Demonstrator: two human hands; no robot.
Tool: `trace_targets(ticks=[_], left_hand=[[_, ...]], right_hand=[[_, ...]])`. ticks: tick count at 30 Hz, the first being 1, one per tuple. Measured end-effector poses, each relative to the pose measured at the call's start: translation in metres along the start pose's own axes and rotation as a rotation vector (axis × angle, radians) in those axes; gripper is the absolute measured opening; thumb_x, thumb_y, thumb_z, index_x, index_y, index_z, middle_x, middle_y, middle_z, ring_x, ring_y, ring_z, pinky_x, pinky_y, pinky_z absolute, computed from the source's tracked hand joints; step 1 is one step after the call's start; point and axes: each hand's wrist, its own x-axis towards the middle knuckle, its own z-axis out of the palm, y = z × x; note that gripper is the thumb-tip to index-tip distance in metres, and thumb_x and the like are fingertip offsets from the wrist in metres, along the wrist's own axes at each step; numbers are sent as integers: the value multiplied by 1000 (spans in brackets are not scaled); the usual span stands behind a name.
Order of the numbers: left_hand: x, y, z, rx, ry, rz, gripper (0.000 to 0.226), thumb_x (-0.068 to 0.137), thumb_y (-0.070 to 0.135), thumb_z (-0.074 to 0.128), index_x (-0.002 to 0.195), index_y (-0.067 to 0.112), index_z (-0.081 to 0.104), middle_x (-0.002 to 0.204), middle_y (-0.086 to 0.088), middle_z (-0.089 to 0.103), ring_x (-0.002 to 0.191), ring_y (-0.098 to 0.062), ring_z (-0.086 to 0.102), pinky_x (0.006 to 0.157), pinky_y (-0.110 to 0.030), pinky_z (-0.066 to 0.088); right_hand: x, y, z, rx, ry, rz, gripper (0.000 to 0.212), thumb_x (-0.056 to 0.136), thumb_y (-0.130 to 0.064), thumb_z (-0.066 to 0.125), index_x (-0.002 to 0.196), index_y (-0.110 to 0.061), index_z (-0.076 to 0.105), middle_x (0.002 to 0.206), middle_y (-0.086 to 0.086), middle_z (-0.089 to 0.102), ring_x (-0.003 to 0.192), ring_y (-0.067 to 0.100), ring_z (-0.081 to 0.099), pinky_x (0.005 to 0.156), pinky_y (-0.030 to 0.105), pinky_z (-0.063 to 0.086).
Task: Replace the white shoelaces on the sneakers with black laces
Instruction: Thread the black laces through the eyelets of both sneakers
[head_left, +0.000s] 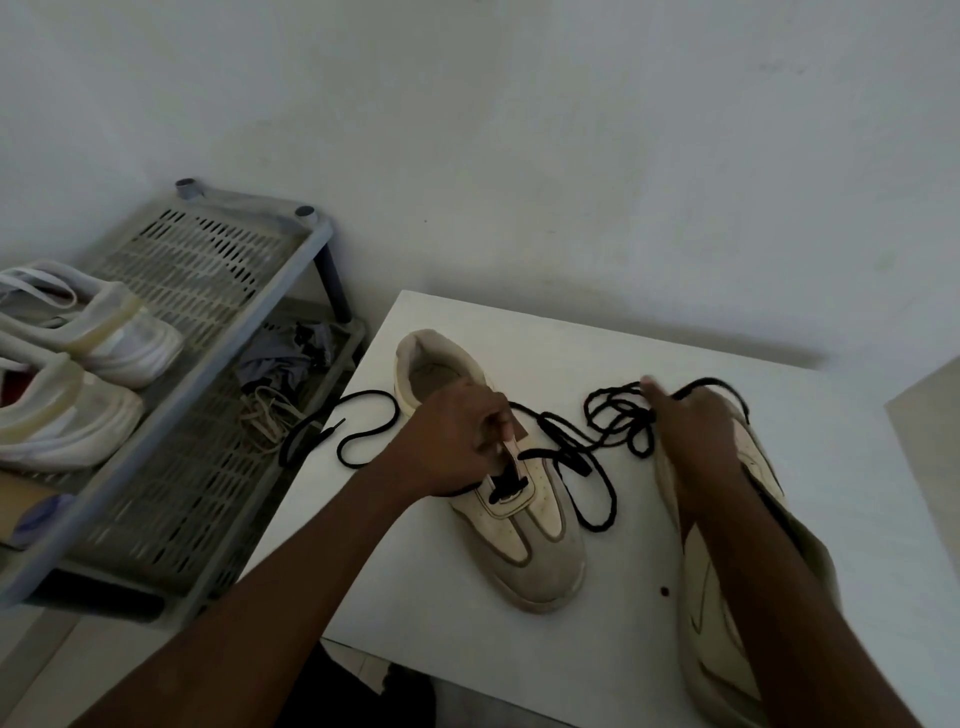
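Right hand (693, 431), can't tell its grip, left hand (452, 441) pinches the sneaker tongue (511, 447), and that black lace tangle (623, 421) could knot if yanked.

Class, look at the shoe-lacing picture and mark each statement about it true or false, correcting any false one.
1. The left hand pinches the tongue of the middle sneaker. True.
2. The black lace runs through every eyelet of the middle sneaker. False: it passes only through the lowest eyelets, and the rest lies loose on the table.
3. The middle sneaker and the second sneaker both lie on the white table. True.
4. The rack beside the table holds black boots. False: pale sneakers sit on its top shelf.
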Motion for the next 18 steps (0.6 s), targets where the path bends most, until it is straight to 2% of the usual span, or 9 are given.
trace_targets(ticks=[2, 3, 5, 6, 8, 10, 11, 14, 18], left_hand=[[2, -2, 2, 64, 62, -76, 14, 75, 4, 62, 80, 17, 63, 77, 8, 62, 74, -6, 54, 72, -22, 41], [2, -2, 3, 105, 73, -109, 12, 75, 7, 62, 80, 18, 63, 77, 9, 61, 75, -10, 57, 77, -26, 43], [2, 2, 5, 203, 80, -156, 8, 74, 16, 64, 81, 20, 63, 74, 11, 59, 76, -12, 60, 87, -29, 37], [2, 5, 8, 268, 87, -176, 8, 74, 22, 63, 82, 22, 62, 73, 11, 59, 77, -12, 60, 91, -29, 30], [0, 10, 14, 404, 107, -208, 13, 78, 34, 59, 85, 23, 60, 73, 9, 62, 79, -13, 59, 94, -30, 21], [0, 12, 21, 503, 124, -240, 23, 83, 44, 54, 84, 23, 62, 72, 7, 63, 81, -13, 59, 94, -32, 19], [0, 11, 25, 535, 138, -261, 28, 85, 49, 52, 81, 24, 63, 72, 7, 63, 83, -13, 59, 94, -33, 19], [-1, 10, 36, 518, 203, -331, 35, 84, 58, 53, 77, 25, 64, 73, 9, 64, 91, -11, 56, 96, -33, 16], [-2, 10, 38, 331, 293, -346, 30, 80, 43, 66, 63, 28, 46, 64, 11, 54, 83, -11, 55, 94, -29, 18]], right_hand=[[-11, -2, 6, -350, -56, -162, 41, 90, -46, 60, 93, -7, 50, 95, 14, 50, 90, 24, 49, 68, 32, 35], [-21, -7, 10, -442, -21, -284, 40, 90, -45, 60, 99, -7, 54, 103, 16, 52, 97, 26, 49, 74, 35, 39], [-39, -17, 16, -487, 13, -521, 44, 87, -43, 65, 119, -13, 59, 122, 10, 54, 114, 25, 49, 90, 35, 42], [-45, -20, 19, -462, -91, -587, 41, 85, -42, 69, 119, -19, 62, 119, 2, 56, 109, 18, 52, 86, 30, 43], [-49, -15, 29, -509, -424, -607, 29, 81, -38, 74, 107, -27, 67, 104, -10, 58, 92, 6, 55, 74, 21, 44], [-47, -1, 38, -588, -558, -605, 17, 81, -33, 74, 97, -27, 71, 94, -13, 61, 80, -2, 54, 68, 14, 43], [-45, 4, 40, -558, -552, -586, 11, 81, -29, 74, 91, -26, 71, 85, -15, 60, 73, -4, 52, 63, 8, 38], [-44, 11, 43, -487, -514, -576, 4, 84, -21, 72, 81, -20, 70, 63, -21, 51, 60, -7, 47, 54, 7, 34], [-47, 13, 44, -473, -394, -631, 14, 89, -19, 65, 77, -16, 57, 57, -17, 50, 52, 0, 46, 47, 15, 32]])
